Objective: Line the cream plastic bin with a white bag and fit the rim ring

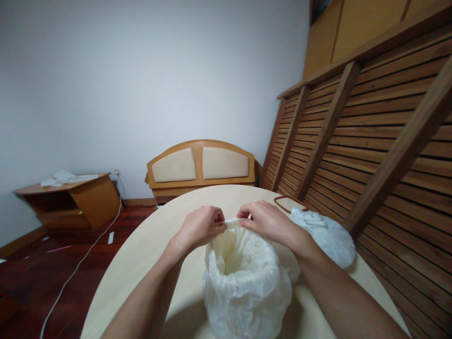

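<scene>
A white plastic bag [247, 282] stands open on the pale round table [148, 254], lining what looks like a small bin. My left hand [199, 228] pinches the bag's far rim, fingers closed on the plastic. My right hand [266, 220] pinches the same rim just to the right, fingers closed too. The two hands almost touch above the bag's mouth.
A second crumpled white plastic bag [326, 235] lies at the table's right, by a small brown-rimmed object [290, 204]. A slatted wooden bed frame [370, 141] leans along the right. A headboard [201, 167] stands against the far wall, a low cabinet [70, 200] at left, a white cable on the floor.
</scene>
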Demonstrator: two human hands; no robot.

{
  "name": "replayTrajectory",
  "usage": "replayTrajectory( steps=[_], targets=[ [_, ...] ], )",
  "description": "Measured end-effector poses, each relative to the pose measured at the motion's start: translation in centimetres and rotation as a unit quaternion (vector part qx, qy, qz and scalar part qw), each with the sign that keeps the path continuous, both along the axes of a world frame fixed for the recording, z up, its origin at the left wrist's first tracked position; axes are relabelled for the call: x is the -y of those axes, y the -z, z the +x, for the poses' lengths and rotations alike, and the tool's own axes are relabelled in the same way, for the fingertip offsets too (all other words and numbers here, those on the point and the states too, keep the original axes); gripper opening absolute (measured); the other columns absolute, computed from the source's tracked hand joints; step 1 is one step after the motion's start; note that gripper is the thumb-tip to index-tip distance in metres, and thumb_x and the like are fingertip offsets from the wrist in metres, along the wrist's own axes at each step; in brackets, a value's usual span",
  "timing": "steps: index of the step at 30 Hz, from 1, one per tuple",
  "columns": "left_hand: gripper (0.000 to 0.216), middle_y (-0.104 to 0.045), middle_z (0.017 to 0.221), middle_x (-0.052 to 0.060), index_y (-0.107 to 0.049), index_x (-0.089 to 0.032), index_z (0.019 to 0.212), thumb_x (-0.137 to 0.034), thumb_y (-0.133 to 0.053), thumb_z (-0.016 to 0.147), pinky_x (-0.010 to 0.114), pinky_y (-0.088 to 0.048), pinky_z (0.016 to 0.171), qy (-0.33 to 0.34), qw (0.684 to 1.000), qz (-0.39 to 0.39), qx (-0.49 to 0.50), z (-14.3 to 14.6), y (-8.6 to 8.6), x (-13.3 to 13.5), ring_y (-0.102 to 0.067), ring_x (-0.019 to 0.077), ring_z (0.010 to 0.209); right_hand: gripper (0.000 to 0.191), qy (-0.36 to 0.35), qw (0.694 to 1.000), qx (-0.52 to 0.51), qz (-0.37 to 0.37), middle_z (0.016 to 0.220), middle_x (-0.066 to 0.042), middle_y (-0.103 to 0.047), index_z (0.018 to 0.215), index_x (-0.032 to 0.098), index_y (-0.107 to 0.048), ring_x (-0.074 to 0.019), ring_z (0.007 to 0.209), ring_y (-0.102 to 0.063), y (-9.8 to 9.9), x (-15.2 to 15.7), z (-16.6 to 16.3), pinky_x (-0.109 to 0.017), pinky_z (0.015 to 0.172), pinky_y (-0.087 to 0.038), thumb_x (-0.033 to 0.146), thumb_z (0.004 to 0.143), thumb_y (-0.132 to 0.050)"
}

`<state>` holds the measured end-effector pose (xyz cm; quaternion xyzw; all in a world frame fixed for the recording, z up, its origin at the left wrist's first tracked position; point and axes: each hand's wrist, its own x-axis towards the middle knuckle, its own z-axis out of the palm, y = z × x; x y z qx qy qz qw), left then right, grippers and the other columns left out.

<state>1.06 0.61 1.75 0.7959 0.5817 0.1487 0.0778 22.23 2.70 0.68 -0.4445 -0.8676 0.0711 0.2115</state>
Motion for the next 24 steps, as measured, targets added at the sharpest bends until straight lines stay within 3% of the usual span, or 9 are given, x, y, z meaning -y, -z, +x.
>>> replayTrajectory(
  steps=[8, 19, 24],
  targets=[
    [0.025, -0.075, 0.091, 0.003, -0.070, -0.022, 0.100, -0.041, -0.066, 0.083, 0.026, -0.036, 0.060, 0.019, 0.997, 0.058, 0.056, 0.3, -0.6, 1.2, -0.065, 0.0199, 0.077, 0.017, -0.018, 0.997, -0.063, 0.044, 0.100, -0.003, -0.079, 0.101, 0.025, -0.079, -0.0187, 0.088, -0.069, -0.6, -0.1, -0.5, -0.028, 0.079, -0.046, 0.027, 0.088, -0.068],
    [0.012, -0.076, 0.088, 0.005, -0.072, -0.020, 0.090, -0.024, -0.062, 0.088, 0.026, -0.036, 0.063, -0.014, 0.996, 0.075, 0.048, 0.6, -0.4, 0.9, -0.065, 0.0182, 0.074, 0.017, -0.012, 0.993, -0.107, 0.056, 0.096, -0.004, -0.079, 0.097, 0.023, -0.079, -0.0196, 0.087, -0.071, -0.7, -0.2, -0.7, -0.029, 0.077, -0.050, 0.032, 0.090, -0.067],
    [0.010, -0.075, 0.089, 0.005, -0.070, -0.020, 0.090, -0.023, -0.061, 0.088, 0.025, -0.036, 0.063, -0.063, 0.990, 0.115, 0.060, 0.7, -0.5, 0.8, -0.064, 0.0175, 0.075, 0.045, 0.028, 0.982, -0.130, 0.135, 0.122, -0.009, -0.070, 0.122, 0.020, -0.067, -0.0248, 0.111, -0.065, -0.1, -1.1, 0.4, -0.037, 0.097, -0.049, 0.034, 0.080, -0.077]
  ],
)
